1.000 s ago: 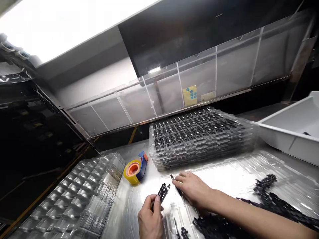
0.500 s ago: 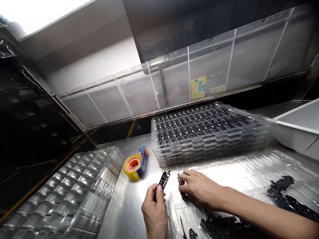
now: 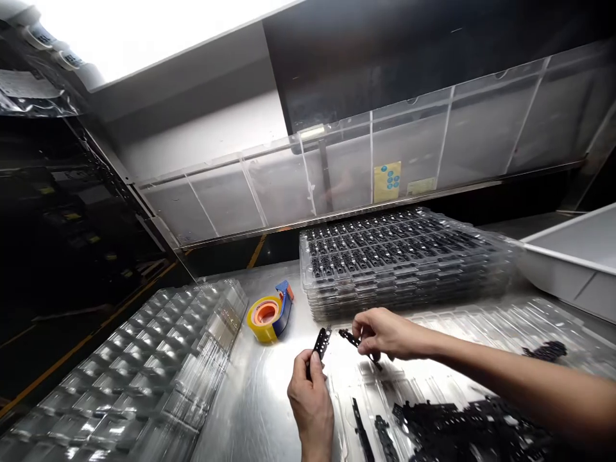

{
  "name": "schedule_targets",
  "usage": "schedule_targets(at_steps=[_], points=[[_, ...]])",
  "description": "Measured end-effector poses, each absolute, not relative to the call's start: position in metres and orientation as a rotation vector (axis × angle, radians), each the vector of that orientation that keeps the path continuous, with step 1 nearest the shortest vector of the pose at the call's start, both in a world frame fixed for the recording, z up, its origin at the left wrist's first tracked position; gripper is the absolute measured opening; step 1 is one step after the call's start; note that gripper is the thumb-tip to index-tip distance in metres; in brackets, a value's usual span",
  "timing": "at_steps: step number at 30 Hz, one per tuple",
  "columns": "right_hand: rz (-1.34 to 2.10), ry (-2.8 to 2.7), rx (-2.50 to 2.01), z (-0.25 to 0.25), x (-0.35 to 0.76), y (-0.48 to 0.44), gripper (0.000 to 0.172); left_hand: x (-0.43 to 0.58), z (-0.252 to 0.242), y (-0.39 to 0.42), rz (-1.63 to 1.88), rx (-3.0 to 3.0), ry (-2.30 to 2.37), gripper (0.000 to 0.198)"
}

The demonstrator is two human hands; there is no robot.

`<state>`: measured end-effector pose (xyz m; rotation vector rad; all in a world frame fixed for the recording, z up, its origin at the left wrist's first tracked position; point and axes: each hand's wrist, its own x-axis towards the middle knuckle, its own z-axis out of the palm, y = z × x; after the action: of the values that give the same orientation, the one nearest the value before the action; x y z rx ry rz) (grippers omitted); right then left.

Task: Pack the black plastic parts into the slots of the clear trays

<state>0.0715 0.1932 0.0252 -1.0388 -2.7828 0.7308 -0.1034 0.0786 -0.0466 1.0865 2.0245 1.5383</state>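
Note:
Between thumb and fingers, my left hand (image 3: 312,404) grips some black perforated strips (image 3: 321,344), which point up and away. To its right, my right hand (image 3: 385,335) pinches another black strip (image 3: 350,337) that slants down to the right over a clear plastic tray (image 3: 423,375). The two hands are a little apart. Below them, a loose heap of black perforated parts (image 3: 462,430) lies in the tray, with separate black strips (image 3: 360,428) at its left side. A small cluster of black parts (image 3: 546,351) lies farther right.
A stack of clear trays (image 3: 394,282) filled with black parts stands behind my hands. Nested clear trays (image 3: 139,366) stand at left, beside a yellow tape roll in a blue dispenser (image 3: 264,319). A white bin (image 3: 572,263) is at right, a clear partition (image 3: 337,167) at the back.
My right hand has risen slightly, and the strip in it now shows more clearly, tilted. My left hand still holds its strips. The view has shifted, showing more of the heap.

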Motion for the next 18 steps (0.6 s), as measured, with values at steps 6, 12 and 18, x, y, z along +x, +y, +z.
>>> schedule_targets(at_steps=[6,12,18], points=[[0.706,-2.537,-1.435,-0.002,0.063,0.184,0.017,-0.088,-0.045,0.075,1.392,1.268,2.032,0.033],[0.518,-2.560,-1.550,0.009,0.057,0.174,0.025,-0.088,-0.045,0.075,1.280,1.317,2.105,0.026],[0.457,-2.581,-1.604,0.006,0.056,0.171,0.023,-0.089,-0.045,0.075,1.255,1.315,2.099,0.025]])
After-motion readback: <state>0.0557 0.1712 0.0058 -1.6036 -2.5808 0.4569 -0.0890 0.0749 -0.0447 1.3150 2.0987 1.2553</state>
